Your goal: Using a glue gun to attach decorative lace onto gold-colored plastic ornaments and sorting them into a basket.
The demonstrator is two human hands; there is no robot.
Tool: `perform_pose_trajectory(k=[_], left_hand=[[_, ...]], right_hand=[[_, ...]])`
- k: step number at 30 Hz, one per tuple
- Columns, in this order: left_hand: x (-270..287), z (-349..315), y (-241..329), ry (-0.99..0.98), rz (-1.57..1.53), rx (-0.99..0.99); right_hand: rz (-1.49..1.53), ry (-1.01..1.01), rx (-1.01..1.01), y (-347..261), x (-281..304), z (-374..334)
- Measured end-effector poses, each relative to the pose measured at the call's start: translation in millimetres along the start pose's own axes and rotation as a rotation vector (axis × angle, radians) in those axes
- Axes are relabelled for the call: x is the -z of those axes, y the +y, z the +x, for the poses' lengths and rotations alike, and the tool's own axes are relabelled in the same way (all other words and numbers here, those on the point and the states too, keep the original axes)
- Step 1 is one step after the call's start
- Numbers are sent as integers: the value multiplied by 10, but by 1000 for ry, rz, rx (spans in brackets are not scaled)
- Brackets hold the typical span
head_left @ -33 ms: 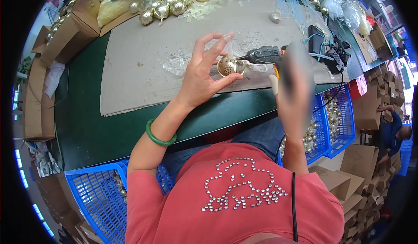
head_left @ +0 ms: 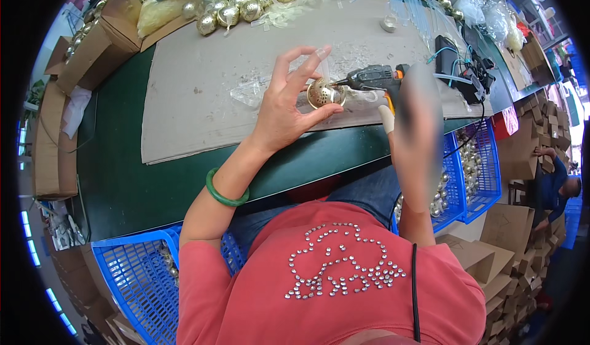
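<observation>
My left hand (head_left: pixel 287 99) grips a gold perforated ball (head_left: pixel 322 94) between thumb and fingers, above the cardboard sheet. A clear plastic strip (head_left: pixel 324 68) stands up by the ball's upper side, close to my fingertips. From the right, the nozzle of a dark glue gun (head_left: pixel 370 77) meets the ball's upper right side; whether it touches, I cannot tell. My right hand (head_left: pixel 413 130) is closed around the gun's handle, and a blur covers much of this hand. One of its fingers wears a pale cover. A green bangle circles my left wrist.
Grey cardboard (head_left: pixel 203 87) covers much of the green table (head_left: pixel 117 154). Gold balls (head_left: pixel 252 11) and clear strips lie at the back. A black box with cables (head_left: pixel 447 56) stands to the right. Blue baskets (head_left: pixel 132 277) flank me. Far right, a person in blue (head_left: pixel 553 188) is among cardboard boxes.
</observation>
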State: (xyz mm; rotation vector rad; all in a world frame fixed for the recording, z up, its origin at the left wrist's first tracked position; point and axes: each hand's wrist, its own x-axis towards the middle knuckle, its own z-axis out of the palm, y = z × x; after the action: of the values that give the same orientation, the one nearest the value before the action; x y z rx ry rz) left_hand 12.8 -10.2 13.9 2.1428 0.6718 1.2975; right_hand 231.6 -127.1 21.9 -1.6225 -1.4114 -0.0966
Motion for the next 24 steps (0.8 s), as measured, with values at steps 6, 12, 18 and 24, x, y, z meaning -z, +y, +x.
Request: perform_pose_trajectory(k=[6, 12, 18, 24], left_hand=[[-6, -37, -41, 12, -28, 28], [-23, -17, -17, 32, -25, 6], [-18, -55, -34, 27, 7, -33], [9, -81, -65, -15, 89, -46]], right_hand=[[10, -49, -48, 189, -76, 60], [-328, -22, -14, 757, -214, 556], [-176, -51, 262, 615, -698, 1347], [-380, -426, 342, 590, -2020, 2156]])
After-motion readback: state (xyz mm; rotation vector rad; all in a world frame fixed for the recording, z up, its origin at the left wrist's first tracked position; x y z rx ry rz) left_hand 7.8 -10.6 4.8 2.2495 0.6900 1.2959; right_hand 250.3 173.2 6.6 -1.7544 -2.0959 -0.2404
